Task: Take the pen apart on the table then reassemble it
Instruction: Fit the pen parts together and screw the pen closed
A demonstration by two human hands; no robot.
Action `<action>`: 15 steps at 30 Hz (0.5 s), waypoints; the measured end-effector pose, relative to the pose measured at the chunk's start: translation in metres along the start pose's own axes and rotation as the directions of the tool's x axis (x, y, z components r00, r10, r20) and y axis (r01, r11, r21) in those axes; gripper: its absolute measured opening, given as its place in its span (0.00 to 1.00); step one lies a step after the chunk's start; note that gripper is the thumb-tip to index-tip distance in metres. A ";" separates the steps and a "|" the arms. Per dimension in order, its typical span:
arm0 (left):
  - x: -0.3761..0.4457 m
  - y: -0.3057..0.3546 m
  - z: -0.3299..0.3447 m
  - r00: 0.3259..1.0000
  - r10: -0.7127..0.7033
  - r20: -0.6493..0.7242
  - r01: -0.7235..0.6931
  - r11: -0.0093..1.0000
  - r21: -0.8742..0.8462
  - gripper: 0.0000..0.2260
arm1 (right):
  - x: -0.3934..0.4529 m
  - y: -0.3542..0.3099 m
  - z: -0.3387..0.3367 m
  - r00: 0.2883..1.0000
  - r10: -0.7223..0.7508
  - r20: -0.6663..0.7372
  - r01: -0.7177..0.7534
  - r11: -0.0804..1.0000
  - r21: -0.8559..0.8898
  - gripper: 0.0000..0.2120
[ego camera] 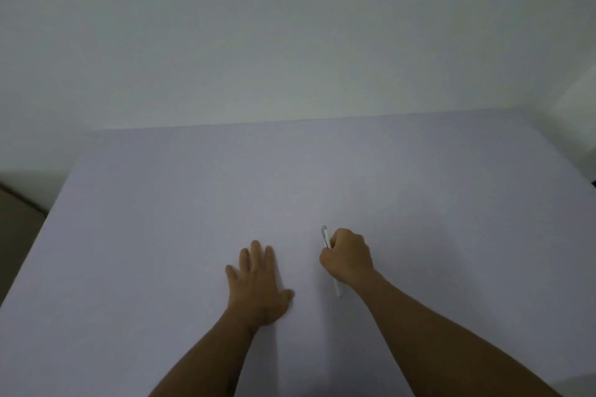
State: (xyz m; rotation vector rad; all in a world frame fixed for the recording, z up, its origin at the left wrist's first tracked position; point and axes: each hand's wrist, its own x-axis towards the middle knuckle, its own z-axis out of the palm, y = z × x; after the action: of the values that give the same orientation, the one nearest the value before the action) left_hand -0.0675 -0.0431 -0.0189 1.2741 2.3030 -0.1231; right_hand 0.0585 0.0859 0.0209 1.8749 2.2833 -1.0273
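Here the right hand [346, 256] fists the white pen [326, 237], left hand [258, 280] flat, fingers spread.

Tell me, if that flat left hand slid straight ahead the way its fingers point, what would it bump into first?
Nothing, as far as the picture shows. The left hand lies flat, its fingers pointing toward the far edge of the table, and only bare tabletop lies ahead. The pen, held in the right hand, sits off to the side.
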 end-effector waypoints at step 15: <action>0.006 0.002 0.011 0.999 -0.043 0.027 0.043 0.999 0.018 0.46 | 0.030 0.015 0.020 0.999 -0.044 -0.010 0.041 0.978 -0.204 0.13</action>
State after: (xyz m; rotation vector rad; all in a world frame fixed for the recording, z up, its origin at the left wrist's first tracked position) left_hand -0.0638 -0.0409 -0.0313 1.2244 2.3119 -0.1750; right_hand 0.0554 0.1032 -0.0141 1.7661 2.3443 -0.7515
